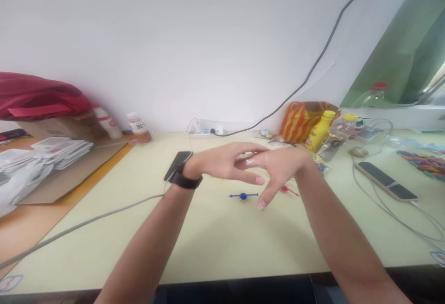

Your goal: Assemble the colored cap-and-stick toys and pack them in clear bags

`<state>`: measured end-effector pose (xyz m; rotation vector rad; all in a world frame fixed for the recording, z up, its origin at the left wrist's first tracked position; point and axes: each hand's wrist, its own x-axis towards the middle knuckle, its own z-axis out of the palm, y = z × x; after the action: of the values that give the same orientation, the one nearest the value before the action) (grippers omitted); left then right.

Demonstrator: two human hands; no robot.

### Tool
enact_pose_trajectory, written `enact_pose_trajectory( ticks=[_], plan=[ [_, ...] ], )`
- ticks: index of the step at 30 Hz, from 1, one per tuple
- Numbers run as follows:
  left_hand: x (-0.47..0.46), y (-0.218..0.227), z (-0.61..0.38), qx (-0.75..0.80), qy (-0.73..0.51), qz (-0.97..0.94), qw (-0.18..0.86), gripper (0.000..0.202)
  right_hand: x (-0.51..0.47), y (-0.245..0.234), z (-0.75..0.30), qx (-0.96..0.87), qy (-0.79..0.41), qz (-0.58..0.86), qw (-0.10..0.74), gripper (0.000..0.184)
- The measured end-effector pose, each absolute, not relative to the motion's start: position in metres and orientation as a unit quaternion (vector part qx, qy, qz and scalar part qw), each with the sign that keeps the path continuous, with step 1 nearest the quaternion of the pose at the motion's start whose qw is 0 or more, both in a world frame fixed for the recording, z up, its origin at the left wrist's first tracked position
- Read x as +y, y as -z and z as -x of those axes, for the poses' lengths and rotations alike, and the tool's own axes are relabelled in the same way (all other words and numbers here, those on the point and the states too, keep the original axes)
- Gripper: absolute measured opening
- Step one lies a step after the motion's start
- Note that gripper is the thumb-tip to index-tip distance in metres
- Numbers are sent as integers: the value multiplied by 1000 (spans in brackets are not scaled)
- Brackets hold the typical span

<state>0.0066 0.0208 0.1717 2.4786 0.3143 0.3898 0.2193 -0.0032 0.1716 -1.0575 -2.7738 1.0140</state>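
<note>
My left hand [229, 161], with a black band at the wrist, reaches across in front of my chest with fingers stretched out and thumb apart. It overlaps my right hand [282, 167], whose thumb points down and away from its fingers. The right fingertips are partly hidden behind the left hand. I see no object clearly held in either one. On the table below lies a blue arrow spinner [243, 196] with a round hub. A red arrow [291, 191] shows partly behind my right thumb. A small yellow bit peeks out under my left hand.
A dark phone [178, 166] lies beside my left wrist, and another phone [385, 181] with cables is at right. At the back stand a yellow bottle [319, 132], a striped bag [295, 121] and a power strip [205, 129]. A grey cable [104, 213] crosses the left side.
</note>
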Motion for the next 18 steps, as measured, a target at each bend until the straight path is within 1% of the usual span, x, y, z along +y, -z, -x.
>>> enact_pose_trajectory(
  ticks=[2, 4, 8, 12, 14, 18],
  plan=[
    [34, -175, -6, 120, -111, -926, 342, 78, -2, -178, -218, -883, -310, 352, 12, 111],
    [45, -170, -4, 134, -111, -910, 377, 79, 0, -177, -217, -886, -313, 341, 14, 106],
    [59, -152, 0, 147, -83, -883, 438, 69, 8, -165, -217, -889, -327, 320, 23, 95],
    [66, -142, 8, 177, -50, -873, 452, 55, 12, -160, -219, -884, -335, 321, 55, 85],
    [69, -141, 15, 184, -45, -870, 454, 53, 12, -163, -220, -890, -333, 302, 73, 76],
    [77, -141, 34, 209, -43, -865, 455, 56, 9, -171, -222, -893, -317, 301, 102, 44]
  ],
)
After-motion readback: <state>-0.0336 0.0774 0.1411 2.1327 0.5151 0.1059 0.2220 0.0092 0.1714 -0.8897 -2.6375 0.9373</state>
